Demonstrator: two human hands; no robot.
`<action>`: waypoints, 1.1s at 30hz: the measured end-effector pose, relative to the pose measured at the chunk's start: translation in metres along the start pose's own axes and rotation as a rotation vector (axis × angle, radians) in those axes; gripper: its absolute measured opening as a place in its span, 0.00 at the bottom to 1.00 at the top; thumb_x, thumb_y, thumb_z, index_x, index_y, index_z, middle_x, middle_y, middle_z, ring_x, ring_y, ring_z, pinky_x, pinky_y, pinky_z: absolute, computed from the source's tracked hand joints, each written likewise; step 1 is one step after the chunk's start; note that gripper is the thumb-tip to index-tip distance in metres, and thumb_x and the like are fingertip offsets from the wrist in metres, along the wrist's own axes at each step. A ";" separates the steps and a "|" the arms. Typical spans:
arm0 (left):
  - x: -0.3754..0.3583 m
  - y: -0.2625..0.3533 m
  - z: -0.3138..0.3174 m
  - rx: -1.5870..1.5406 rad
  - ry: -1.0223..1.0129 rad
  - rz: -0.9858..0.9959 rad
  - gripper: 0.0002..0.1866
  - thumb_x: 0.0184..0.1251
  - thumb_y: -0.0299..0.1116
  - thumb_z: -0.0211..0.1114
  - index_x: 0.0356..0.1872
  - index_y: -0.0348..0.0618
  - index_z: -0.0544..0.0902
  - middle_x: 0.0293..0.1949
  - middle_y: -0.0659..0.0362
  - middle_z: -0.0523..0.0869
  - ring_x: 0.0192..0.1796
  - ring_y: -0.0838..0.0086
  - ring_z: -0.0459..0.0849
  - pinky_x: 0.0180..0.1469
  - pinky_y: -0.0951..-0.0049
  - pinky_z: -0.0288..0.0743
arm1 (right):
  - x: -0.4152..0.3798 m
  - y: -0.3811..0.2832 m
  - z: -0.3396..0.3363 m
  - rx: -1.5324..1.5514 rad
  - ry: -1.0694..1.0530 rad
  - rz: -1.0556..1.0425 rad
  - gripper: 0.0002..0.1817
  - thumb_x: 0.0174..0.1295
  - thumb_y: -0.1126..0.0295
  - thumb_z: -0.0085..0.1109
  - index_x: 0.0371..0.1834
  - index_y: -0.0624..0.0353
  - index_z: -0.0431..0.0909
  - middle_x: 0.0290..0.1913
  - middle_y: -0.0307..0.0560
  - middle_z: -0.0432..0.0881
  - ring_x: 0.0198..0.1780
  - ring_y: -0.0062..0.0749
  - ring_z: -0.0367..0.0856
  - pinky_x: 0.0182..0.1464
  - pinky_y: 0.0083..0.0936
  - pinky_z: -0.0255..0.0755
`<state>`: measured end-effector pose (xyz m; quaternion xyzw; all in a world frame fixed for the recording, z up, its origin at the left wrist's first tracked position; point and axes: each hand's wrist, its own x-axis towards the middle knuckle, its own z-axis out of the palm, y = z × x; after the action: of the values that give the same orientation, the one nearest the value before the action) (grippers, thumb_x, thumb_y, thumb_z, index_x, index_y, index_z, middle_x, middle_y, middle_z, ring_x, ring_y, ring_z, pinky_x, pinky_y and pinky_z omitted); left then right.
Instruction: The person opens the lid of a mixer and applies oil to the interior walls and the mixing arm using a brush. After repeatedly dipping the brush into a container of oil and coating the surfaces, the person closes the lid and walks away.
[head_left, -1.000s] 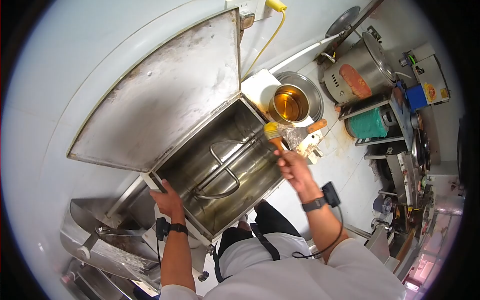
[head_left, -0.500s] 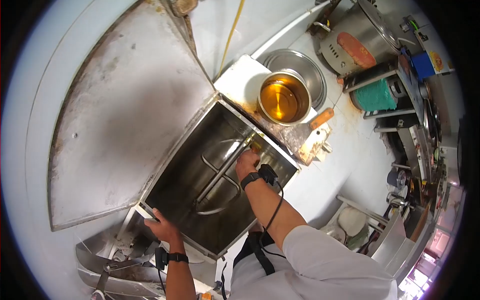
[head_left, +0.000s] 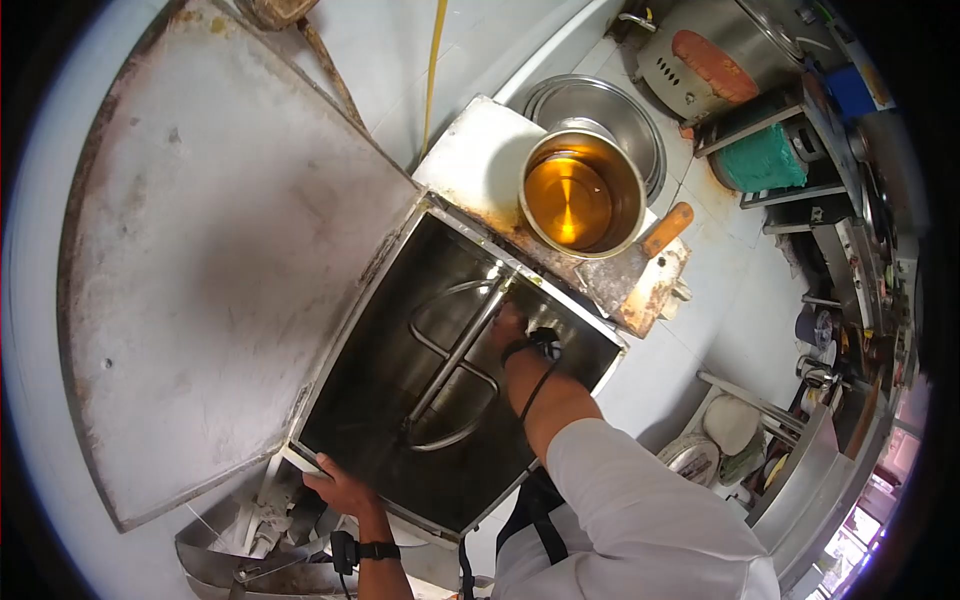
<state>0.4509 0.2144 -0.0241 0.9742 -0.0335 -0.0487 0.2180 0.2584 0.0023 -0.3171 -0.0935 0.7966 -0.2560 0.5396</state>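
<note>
A steel dough mixer tub (head_left: 600,372) stands in front of me with its mixing shaft and curved bars (head_left: 440,385) across the inside. My right hand (head_left: 510,322) reaches down into the tub beside the upper end of the shaft. Its fingers look curled, and what they hold, if anything, is hidden. At the tub's near left corner, my left hand (head_left: 342,488) rests against the rim with thumb and fingers apart. A steel pot (head_left: 632,190) of amber, oil-like liquid stands on the ledge behind the tub, near a wide scraper (head_left: 666,230) with a wooden handle.
The mixer's large lid (head_left: 200,260) stands raised on the left. Behind the pot are metal basins (head_left: 650,125). A large steel cooker (head_left: 690,65) and a rack (head_left: 770,200) occupy the right side. A yellow hose (head_left: 434,80) hangs on the wall.
My right hand has gone lower into the tub beside the shaft. My left hand stays at the corner. The whole view has shifted slightly.
</note>
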 end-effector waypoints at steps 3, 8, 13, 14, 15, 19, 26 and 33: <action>0.002 -0.013 -0.003 -0.001 0.040 0.036 0.34 0.72 0.56 0.50 0.55 0.26 0.68 0.47 0.35 0.79 0.50 0.41 0.79 0.51 0.53 0.71 | 0.021 0.013 -0.007 0.224 0.077 0.060 0.11 0.59 0.61 0.59 0.29 0.56 0.85 0.28 0.44 0.84 0.26 0.33 0.78 0.26 0.30 0.66; 0.003 -0.014 0.000 0.074 0.031 0.017 0.35 0.72 0.55 0.51 0.58 0.25 0.67 0.49 0.35 0.79 0.50 0.41 0.79 0.51 0.52 0.70 | 0.050 0.072 -0.005 0.339 0.241 -0.080 0.09 0.63 0.66 0.55 0.32 0.57 0.81 0.22 0.37 0.76 0.22 0.25 0.73 0.23 0.25 0.65; 0.003 -0.012 -0.002 -0.005 0.000 0.039 0.35 0.72 0.55 0.51 0.58 0.24 0.67 0.49 0.35 0.79 0.51 0.42 0.78 0.52 0.53 0.70 | -0.008 0.000 -0.008 0.473 -0.092 0.082 0.07 0.63 0.69 0.52 0.32 0.54 0.80 0.19 0.34 0.71 0.17 0.23 0.68 0.18 0.24 0.58; 0.003 -0.013 -0.002 -0.033 -0.019 0.049 0.35 0.72 0.55 0.51 0.58 0.24 0.67 0.49 0.35 0.78 0.51 0.42 0.78 0.52 0.53 0.69 | -0.004 -0.002 -0.011 0.680 -0.179 0.133 0.08 0.62 0.66 0.59 0.27 0.56 0.81 0.17 0.35 0.72 0.17 0.24 0.67 0.23 0.25 0.61; 0.004 -0.016 -0.001 -0.017 -0.025 0.049 0.35 0.72 0.55 0.51 0.58 0.24 0.67 0.49 0.35 0.78 0.51 0.42 0.78 0.52 0.53 0.69 | 0.004 0.006 -0.015 0.677 -0.167 0.144 0.08 0.62 0.66 0.59 0.27 0.56 0.81 0.17 0.35 0.72 0.17 0.24 0.67 0.23 0.25 0.61; 0.007 -0.024 0.004 0.018 0.015 0.056 0.36 0.71 0.59 0.48 0.55 0.28 0.69 0.47 0.36 0.79 0.49 0.43 0.79 0.51 0.50 0.69 | 0.026 0.033 -0.002 0.385 0.162 0.009 0.08 0.64 0.64 0.52 0.36 0.50 0.81 0.25 0.37 0.77 0.26 0.27 0.76 0.22 0.28 0.65; -0.002 -0.006 -0.005 0.062 0.021 0.046 0.35 0.70 0.59 0.50 0.53 0.27 0.69 0.44 0.35 0.80 0.46 0.39 0.79 0.47 0.48 0.70 | -0.077 -0.059 -0.047 -1.601 0.039 -0.123 0.10 0.63 0.61 0.57 0.43 0.50 0.82 0.35 0.42 0.82 0.35 0.32 0.82 0.31 0.37 0.72; -0.005 -0.003 -0.009 -0.007 -0.034 0.021 0.33 0.70 0.60 0.50 0.49 0.31 0.69 0.42 0.37 0.82 0.45 0.40 0.81 0.46 0.47 0.71 | -0.179 -0.114 -0.088 -1.800 0.154 -0.228 0.17 0.59 0.59 0.63 0.50 0.52 0.81 0.41 0.47 0.85 0.34 0.35 0.84 0.32 0.42 0.74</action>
<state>0.4473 0.2216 -0.0171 0.9720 -0.0472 -0.0629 0.2214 0.2356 0.0088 -0.0886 -0.5402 0.7153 0.4053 0.1795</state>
